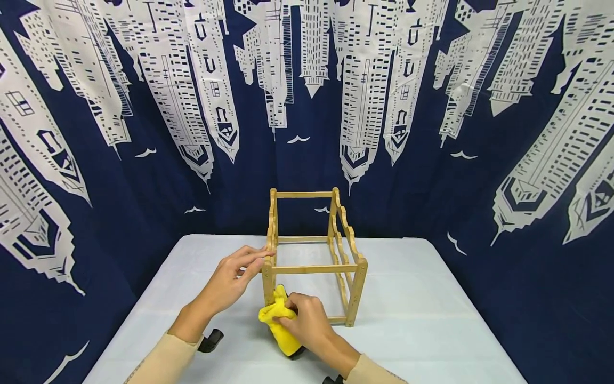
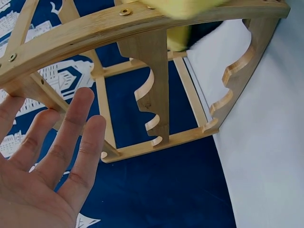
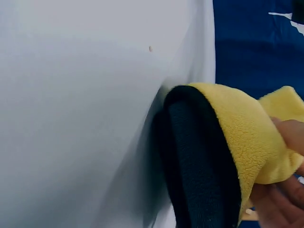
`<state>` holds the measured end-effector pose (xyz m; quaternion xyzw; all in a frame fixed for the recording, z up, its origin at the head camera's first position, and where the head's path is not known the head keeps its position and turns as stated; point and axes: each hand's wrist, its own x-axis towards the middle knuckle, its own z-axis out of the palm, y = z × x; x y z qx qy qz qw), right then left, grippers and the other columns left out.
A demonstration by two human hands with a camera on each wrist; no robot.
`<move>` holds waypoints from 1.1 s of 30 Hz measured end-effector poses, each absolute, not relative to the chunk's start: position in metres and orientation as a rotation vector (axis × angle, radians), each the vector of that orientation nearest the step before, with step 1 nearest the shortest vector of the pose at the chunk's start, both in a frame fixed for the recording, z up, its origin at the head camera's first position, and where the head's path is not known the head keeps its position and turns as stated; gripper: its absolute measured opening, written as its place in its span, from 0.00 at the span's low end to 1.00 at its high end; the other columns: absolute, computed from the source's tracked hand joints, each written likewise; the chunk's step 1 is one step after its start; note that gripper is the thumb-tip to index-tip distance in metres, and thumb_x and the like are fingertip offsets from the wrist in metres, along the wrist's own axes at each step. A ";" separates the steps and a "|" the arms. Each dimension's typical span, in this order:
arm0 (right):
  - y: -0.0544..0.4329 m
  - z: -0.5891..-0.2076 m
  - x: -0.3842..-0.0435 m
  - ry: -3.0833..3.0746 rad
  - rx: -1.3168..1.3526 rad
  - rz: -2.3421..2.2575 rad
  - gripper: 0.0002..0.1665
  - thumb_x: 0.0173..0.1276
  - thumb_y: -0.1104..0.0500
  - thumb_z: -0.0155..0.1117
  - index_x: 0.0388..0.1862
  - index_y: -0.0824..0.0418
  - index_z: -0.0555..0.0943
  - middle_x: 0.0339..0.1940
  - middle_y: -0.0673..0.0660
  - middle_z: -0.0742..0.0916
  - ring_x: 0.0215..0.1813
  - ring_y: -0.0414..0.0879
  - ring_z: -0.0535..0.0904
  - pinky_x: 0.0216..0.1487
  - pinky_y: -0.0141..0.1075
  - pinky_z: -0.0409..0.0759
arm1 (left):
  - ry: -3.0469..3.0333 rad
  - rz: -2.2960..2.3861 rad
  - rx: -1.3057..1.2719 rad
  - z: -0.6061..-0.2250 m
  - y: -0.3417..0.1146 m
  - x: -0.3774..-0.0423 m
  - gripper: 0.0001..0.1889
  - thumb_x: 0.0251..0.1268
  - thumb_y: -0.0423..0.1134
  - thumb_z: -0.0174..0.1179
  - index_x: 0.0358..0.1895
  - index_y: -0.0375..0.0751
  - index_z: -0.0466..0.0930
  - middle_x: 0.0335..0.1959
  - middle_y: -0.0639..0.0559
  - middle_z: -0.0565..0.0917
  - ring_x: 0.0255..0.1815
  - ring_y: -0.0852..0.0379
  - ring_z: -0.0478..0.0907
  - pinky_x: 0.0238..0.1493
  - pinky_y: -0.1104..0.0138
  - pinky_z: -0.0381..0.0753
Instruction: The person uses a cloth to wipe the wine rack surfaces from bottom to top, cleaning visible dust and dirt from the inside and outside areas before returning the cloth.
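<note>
A wooden rack (image 1: 314,269) with scalloped side rails stands on the white-covered table. My left hand (image 1: 232,280) rests against its near left top corner, and the left wrist view shows the fingers (image 2: 66,137) extended beside a rail. In front of the rack's left post, my right hand (image 1: 309,320) pinches a cloth (image 1: 284,335), yellow on one side. Its dark lining (image 3: 194,152) shows in the right wrist view, where the cloth hangs folded over close to the table. Part of the near left post is hidden behind the cloth.
White fabric covers the table (image 1: 408,320) around the rack. Behind and on both sides hangs a navy curtain (image 1: 297,170) printed with white buildings. Black straps with small devices (image 1: 211,340) sit at both wrists.
</note>
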<state>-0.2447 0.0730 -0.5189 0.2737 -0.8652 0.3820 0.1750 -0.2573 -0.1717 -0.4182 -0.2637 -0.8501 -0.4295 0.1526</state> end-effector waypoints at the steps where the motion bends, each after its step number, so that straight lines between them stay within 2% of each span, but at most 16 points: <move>1: 0.075 -0.519 -0.242 -2.407 0.779 1.088 0.17 0.63 0.62 0.95 0.35 0.58 0.89 0.35 0.52 0.95 0.35 0.30 0.83 0.37 0.22 0.86 | -2.437 -1.241 -0.762 -0.420 -0.172 -0.257 0.18 0.97 0.46 0.57 0.75 0.57 0.91 0.71 0.54 0.91 0.67 0.48 0.90 0.54 0.66 0.94; 5: 0.082 -0.510 -0.236 -2.168 0.841 1.073 0.19 0.61 0.66 0.95 0.40 0.59 0.89 0.39 0.53 0.96 0.39 0.37 0.90 0.42 0.24 0.91 | -2.412 -1.244 -0.782 -0.421 -0.172 -0.258 0.18 0.97 0.44 0.56 0.75 0.51 0.90 0.70 0.52 0.91 0.66 0.47 0.90 0.54 0.66 0.94; 8: 0.089 -0.497 -0.232 -1.993 0.895 1.045 0.22 0.59 0.70 0.94 0.45 0.59 0.88 0.41 0.54 0.96 0.41 0.43 0.93 0.46 0.27 0.94 | -2.399 -1.246 -0.789 -0.421 -0.172 -0.260 0.18 0.97 0.43 0.57 0.75 0.50 0.90 0.69 0.51 0.91 0.66 0.46 0.91 0.54 0.66 0.94; 11: 0.096 -0.482 -0.229 -1.864 0.930 1.014 0.26 0.56 0.75 0.92 0.48 0.59 0.90 0.43 0.56 0.96 0.42 0.48 0.95 0.50 0.30 0.95 | -2.412 -1.249 -0.778 -0.421 -0.172 -0.262 0.18 0.97 0.45 0.58 0.75 0.54 0.90 0.71 0.51 0.91 0.66 0.47 0.91 0.54 0.66 0.94; 15: 0.105 -0.463 -0.224 -1.790 0.941 0.971 0.28 0.54 0.75 0.91 0.52 0.61 0.91 0.45 0.57 0.97 0.44 0.51 0.97 0.55 0.32 0.96 | -2.433 -1.257 -0.753 -0.422 -0.173 -0.262 0.18 0.96 0.47 0.59 0.75 0.59 0.91 0.72 0.52 0.91 0.66 0.47 0.91 0.54 0.67 0.94; 19: 0.109 -0.443 -0.219 -1.729 0.937 0.947 0.23 0.61 0.72 0.89 0.54 0.63 0.92 0.46 0.59 0.97 0.44 0.54 0.97 0.60 0.32 0.96 | -2.423 -1.259 -0.754 -0.424 -0.173 -0.262 0.18 0.95 0.46 0.60 0.75 0.56 0.91 0.73 0.50 0.91 0.65 0.45 0.91 0.52 0.67 0.94; 23: 0.112 -0.419 -0.217 -1.636 0.927 0.905 0.11 0.78 0.64 0.82 0.54 0.65 0.93 0.47 0.62 0.97 0.45 0.58 0.97 0.63 0.32 0.95 | -2.407 -1.270 -0.757 -0.425 -0.173 -0.262 0.18 0.95 0.45 0.60 0.76 0.53 0.90 0.73 0.49 0.91 0.64 0.46 0.92 0.51 0.67 0.94; 26: 0.114 -0.399 -0.219 -1.586 0.917 0.823 0.10 0.83 0.60 0.78 0.53 0.68 0.93 0.48 0.64 0.96 0.45 0.60 0.97 0.61 0.35 0.96 | -2.389 -1.269 -0.738 -0.427 -0.173 -0.262 0.18 0.95 0.45 0.61 0.75 0.55 0.91 0.73 0.51 0.91 0.62 0.51 0.93 0.51 0.68 0.95; 29: 0.117 -0.379 -0.222 -1.601 0.885 0.704 0.11 0.76 0.67 0.82 0.54 0.67 0.94 0.50 0.63 0.97 0.46 0.59 0.96 0.55 0.42 0.98 | -2.361 -1.274 -0.732 -0.429 -0.173 -0.262 0.17 0.94 0.44 0.62 0.75 0.55 0.91 0.72 0.51 0.92 0.60 0.55 0.93 0.49 0.67 0.95; 33: 0.116 -0.362 -0.227 -1.747 0.883 0.583 0.21 0.65 0.72 0.88 0.56 0.63 0.96 0.52 0.59 0.98 0.50 0.56 0.95 0.54 0.49 0.96 | -2.348 -1.278 -0.728 -0.430 -0.173 -0.261 0.17 0.94 0.44 0.62 0.75 0.56 0.91 0.70 0.52 0.93 0.58 0.59 0.93 0.48 0.67 0.96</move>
